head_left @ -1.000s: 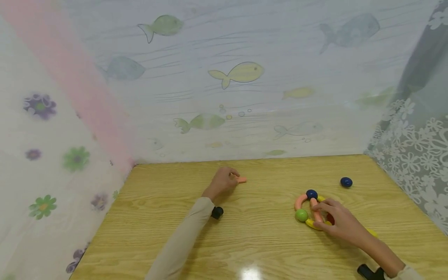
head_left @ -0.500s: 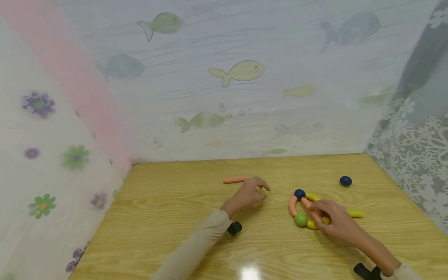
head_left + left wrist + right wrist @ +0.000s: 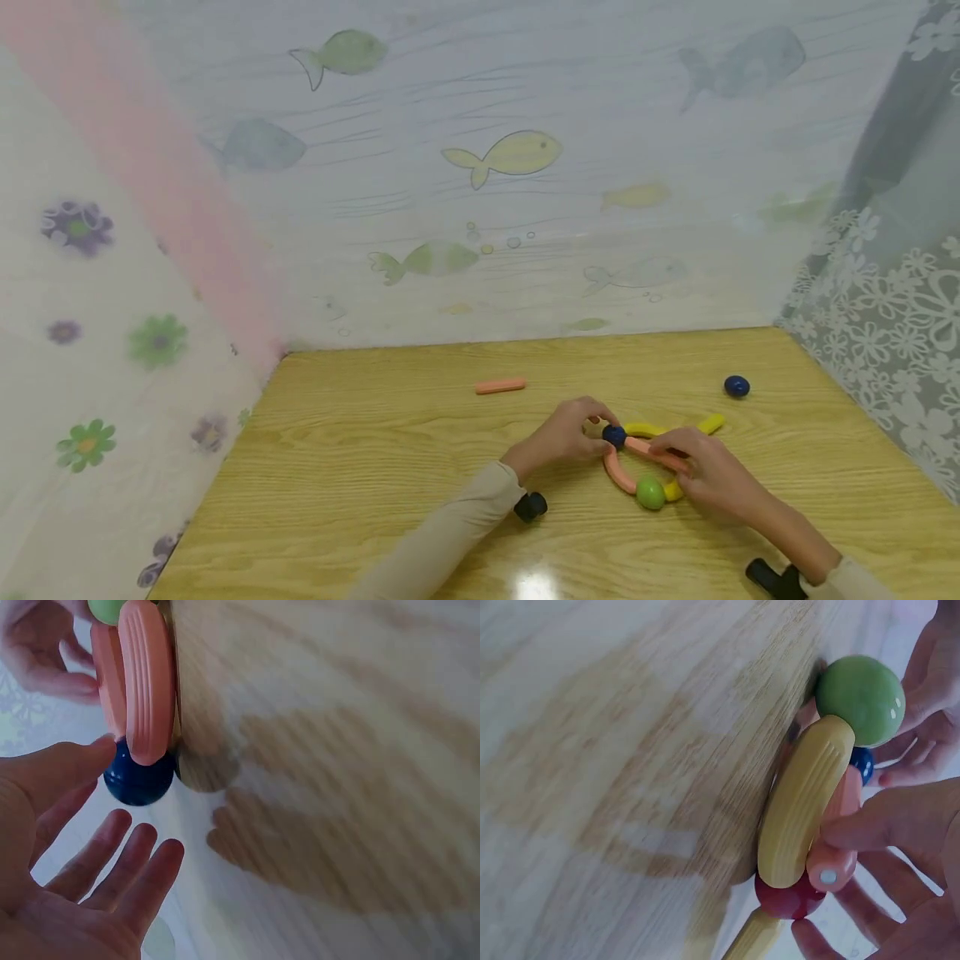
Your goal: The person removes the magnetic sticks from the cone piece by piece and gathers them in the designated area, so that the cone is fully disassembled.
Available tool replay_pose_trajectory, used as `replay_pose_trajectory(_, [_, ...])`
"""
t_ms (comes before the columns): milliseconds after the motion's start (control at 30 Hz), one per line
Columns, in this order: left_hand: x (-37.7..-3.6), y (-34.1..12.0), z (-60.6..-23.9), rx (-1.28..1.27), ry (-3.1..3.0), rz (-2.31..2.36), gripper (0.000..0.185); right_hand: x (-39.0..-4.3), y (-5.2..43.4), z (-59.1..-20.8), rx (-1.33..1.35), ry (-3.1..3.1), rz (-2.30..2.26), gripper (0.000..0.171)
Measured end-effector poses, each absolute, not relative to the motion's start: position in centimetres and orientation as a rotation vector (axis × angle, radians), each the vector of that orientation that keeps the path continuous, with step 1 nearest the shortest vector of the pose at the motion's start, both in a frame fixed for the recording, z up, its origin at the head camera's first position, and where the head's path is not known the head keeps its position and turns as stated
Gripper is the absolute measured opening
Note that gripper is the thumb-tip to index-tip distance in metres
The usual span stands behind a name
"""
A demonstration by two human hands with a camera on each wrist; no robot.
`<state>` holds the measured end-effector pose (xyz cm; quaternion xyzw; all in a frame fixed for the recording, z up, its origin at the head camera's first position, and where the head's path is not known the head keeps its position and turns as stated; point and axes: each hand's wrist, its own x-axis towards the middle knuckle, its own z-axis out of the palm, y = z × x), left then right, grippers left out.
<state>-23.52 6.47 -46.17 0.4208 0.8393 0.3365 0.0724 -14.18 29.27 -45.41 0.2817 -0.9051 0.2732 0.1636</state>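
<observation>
On the wooden table [image 3: 375,467], right of centre, sits the toy assembly [image 3: 645,467]: curved pink stick [image 3: 617,472], straight pink stick [image 3: 651,451], yellow sticks [image 3: 678,429], joined at a dark blue ball [image 3: 614,435] and a green ball [image 3: 650,493]; the right wrist view also shows a red ball [image 3: 789,898] under the yellow piece. Left hand [image 3: 564,435] is at the blue ball, fingers relaxed and spread in the wrist view, thumb tip touching the ball, not gripping. Right hand [image 3: 708,475] pinches the straight pink stick, fingertip pressed on its end. Loose parts: a pink stick [image 3: 500,386] towards the back, a second blue ball [image 3: 737,386] to the far right, both well apart from the assembly. Risks, my read: joints look like simple end-to-ball contacts, so sideways push from the left thumb could pop the blue ball off and roll it away; twisting the pinched stick may open the loop at the green ball. The spare ball could roll if the table gets bumped.
</observation>
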Motion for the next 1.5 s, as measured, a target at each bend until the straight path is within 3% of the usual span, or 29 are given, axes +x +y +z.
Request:
replay_pose_trajectory(200, [-22.4,6.4,-46.2,1.247,2.538,0.929,0.022,-15.1,28.4,-45.6,0.880,-2.494,0.768,0.052])
replay_pose_trajectory(633, [-20.8,4.7,-46.4,1.091,2.551,0.941,0.020,-16.3,26.9,-45.1,0.990,-2.623,0.695,0.028])
replay_pose_trajectory(1000, [-19.7,3.2,-46.0,1.028,2.532,1.006,0.019,-17.7,26.4,-45.2,1.217,-2.592,0.883,0.022])
replay_pose_trajectory(1500, [-19.4,3.6,-45.5,1.012,2.568,0.938,0.018,-18.9,28.2,-43.4,1.235,-2.725,1.068,0.014])
